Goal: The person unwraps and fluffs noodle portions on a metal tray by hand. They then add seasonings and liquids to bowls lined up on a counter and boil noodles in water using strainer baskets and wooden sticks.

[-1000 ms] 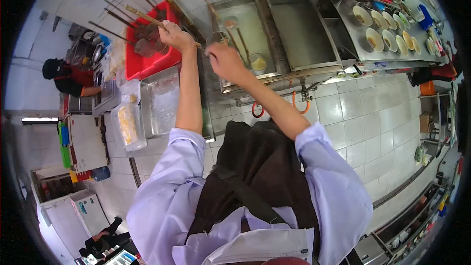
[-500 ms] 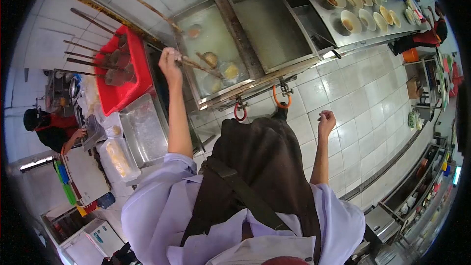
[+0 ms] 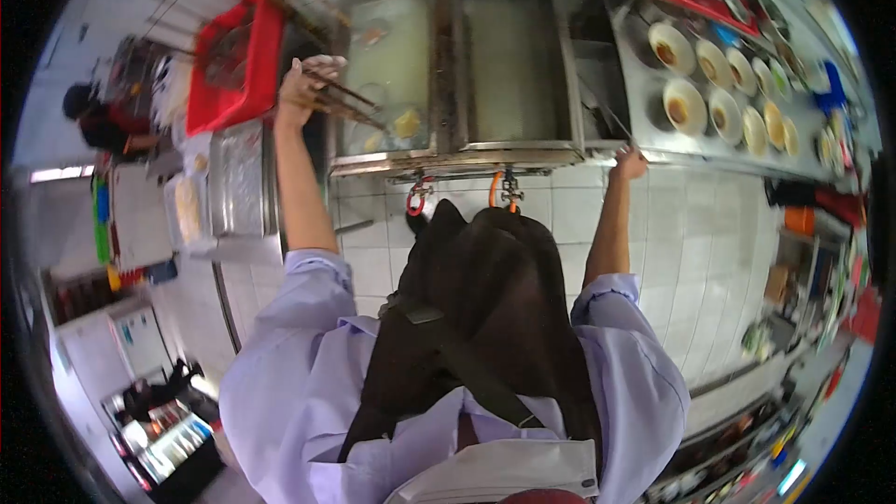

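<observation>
My left hand [image 3: 311, 86] is closed around long thin wooden sticks [image 3: 347, 103], which look like cooking chopsticks. Their tips reach over the left vat of cloudy water [image 3: 401, 42], near a yellow clump [image 3: 407, 124] that looks like noodles. My right hand [image 3: 631, 162] is closed at the counter's front edge on the end of a thin-handled utensil [image 3: 605, 110]. That handle slants into the narrow compartment right of the vats; its far end cannot be made out.
A red basin [image 3: 266, 61] of long-handled strainers stands at left, above a metal tray [image 3: 238, 182]. A second vat [image 3: 516, 56] adjoins the first. Several bowls [image 3: 686, 105] of food line the steel counter at right. Two other people are at the far left and far right.
My right hand has gone from hanging free over the floor to the utensil handle at the counter edge. The left hand keeps hold of the sticks, and the view has turned.
</observation>
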`<state>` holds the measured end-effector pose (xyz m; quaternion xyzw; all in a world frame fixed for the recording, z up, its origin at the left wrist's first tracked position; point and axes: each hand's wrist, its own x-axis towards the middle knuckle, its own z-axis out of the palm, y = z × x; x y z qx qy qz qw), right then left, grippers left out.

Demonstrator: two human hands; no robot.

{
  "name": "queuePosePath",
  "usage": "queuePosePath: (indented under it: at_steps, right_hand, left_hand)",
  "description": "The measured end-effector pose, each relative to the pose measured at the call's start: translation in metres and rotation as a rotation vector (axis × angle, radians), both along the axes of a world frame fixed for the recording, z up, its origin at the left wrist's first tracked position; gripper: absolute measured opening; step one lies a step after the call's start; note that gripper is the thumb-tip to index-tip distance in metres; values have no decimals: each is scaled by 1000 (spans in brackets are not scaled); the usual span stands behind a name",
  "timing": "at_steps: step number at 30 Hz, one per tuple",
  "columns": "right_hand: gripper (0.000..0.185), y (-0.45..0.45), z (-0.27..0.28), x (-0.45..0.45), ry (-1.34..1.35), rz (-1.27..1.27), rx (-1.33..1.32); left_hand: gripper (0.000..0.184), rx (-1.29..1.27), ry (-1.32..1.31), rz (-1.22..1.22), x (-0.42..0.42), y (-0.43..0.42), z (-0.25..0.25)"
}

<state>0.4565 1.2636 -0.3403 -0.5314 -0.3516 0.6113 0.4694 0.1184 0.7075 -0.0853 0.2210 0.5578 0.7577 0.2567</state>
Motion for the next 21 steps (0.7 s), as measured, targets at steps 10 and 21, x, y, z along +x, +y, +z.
queuePosePath:
  at_steps: [10,21]
  right_hand:
    - [48,28,6,-4,-793,-34,-14]
    - [18,12,71,-104,87,405,96]
  left_hand:
    - [33,-175,314,569,86,29,-35]
    - [24,-155,90,711,61,76,-47]
